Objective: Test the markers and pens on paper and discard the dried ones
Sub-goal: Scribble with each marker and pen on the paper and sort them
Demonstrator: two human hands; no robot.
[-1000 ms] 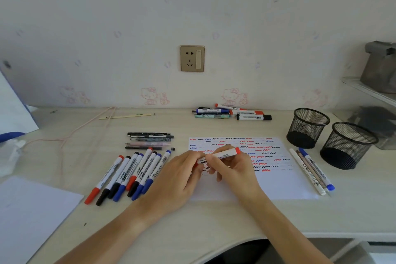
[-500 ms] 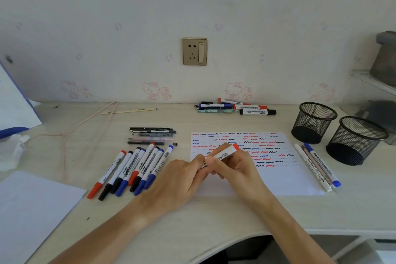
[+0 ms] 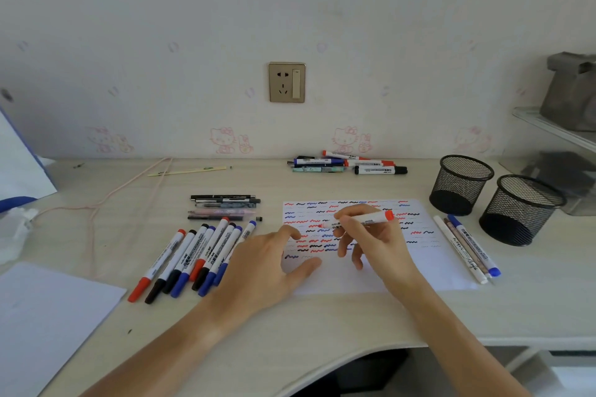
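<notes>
My right hand (image 3: 375, 243) pinches a red marker (image 3: 358, 221) between thumb and forefinger near its tip, just right of the frame's centre; the marker lies almost level, tip to the left over the squiggles, capped-looking red end to the right, and I cannot tell whether the tip touches the sheet. The other fingers curl loosely below it. My left hand (image 3: 267, 267) rests at centre frame on the paper's left edge, fingers spread and relaxed, holding nothing. The paper (image 3: 429, 271) is covered with rows of red, blue and black wavy marks across its upper part. Left of centre a fan of markers (image 3: 190, 255) lies side by side, partly under my left hand, with a few dark pens (image 3: 224, 206) stacked just above them. Along the paper's right edge lie three pens (image 3: 467, 248). Two black mesh cups (image 3: 461, 184) stand at right, and another pile of markers (image 3: 348, 164) lies by the wall above the paper. A blank sheet (image 3: 48, 316) sits at lower left.
</notes>
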